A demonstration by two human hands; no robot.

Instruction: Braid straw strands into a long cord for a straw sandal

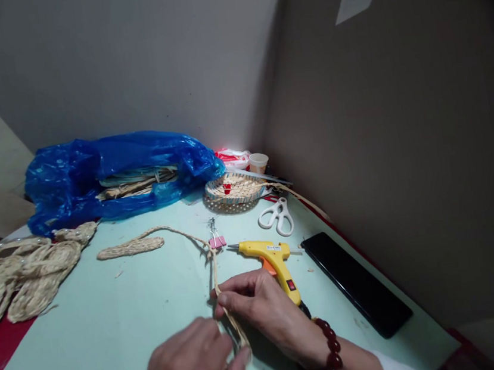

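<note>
A pale straw braid (214,267) runs across the light green table top (111,327) from a flat woven oval piece (131,248) towards me. My left hand (191,369) is closed, pinching the near end of the braid. My right hand (262,309), with a dark red bead bracelet (328,349) on its wrist, also pinches the braid just above the left hand. A pink binder clip (216,241) sits on the braid farther along. A yellow glue gun (272,260) lies right beside my right hand.
White-handled scissors (276,215) and a black phone (355,281) lie to the right. A round woven basket (234,191) and a small cup (258,162) stand at the back. A blue plastic bag (115,174) holds straw. Several woven straw pieces (24,278) lie at the left.
</note>
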